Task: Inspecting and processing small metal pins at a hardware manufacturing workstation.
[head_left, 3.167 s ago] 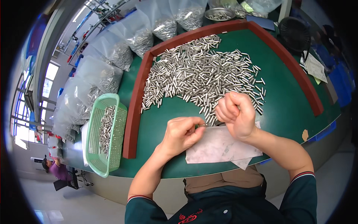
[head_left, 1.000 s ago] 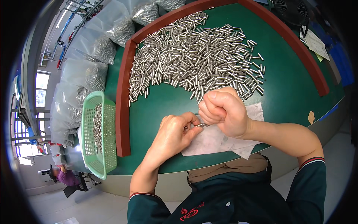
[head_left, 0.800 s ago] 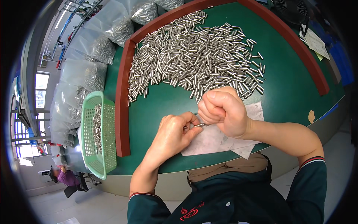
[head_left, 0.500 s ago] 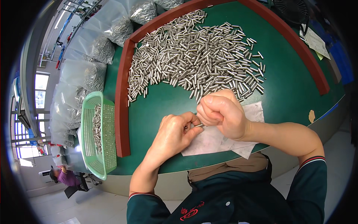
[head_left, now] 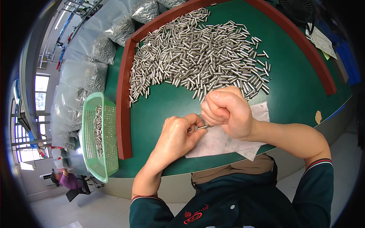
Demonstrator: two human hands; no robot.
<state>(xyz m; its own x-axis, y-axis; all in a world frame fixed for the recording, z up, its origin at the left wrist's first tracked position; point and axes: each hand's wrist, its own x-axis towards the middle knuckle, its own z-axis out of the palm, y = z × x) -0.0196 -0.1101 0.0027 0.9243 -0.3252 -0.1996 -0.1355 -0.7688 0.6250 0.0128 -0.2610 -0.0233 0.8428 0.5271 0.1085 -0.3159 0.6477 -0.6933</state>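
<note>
My left hand [head_left: 178, 133] pinches a small metal pin [head_left: 203, 127] between thumb and forefinger, its end pointing toward the other hand. Right beside that end is my right hand [head_left: 230, 114], closed in a fist with the thumb on top. What the fist holds, if anything, is hidden by the fingers. Under both hands lies a pale, stained cloth [head_left: 213, 146] at the table's near edge. Beyond them a wide heap of loose silvery metal pins [head_left: 197, 57] spreads over the green tabletop [head_left: 163, 104].
A raised dark red border [head_left: 124, 102] fences the heap at left, back and right. Outside it on the left stand a light green perforated basket [head_left: 110, 152] with pins inside and several clear plastic bags [head_left: 93, 76] of pins. A black fan [head_left: 298, 11] is at back right.
My right fist has shifted slightly away from my left hand. More of the pin's end shows between the hands. My left hand has stayed almost still.
</note>
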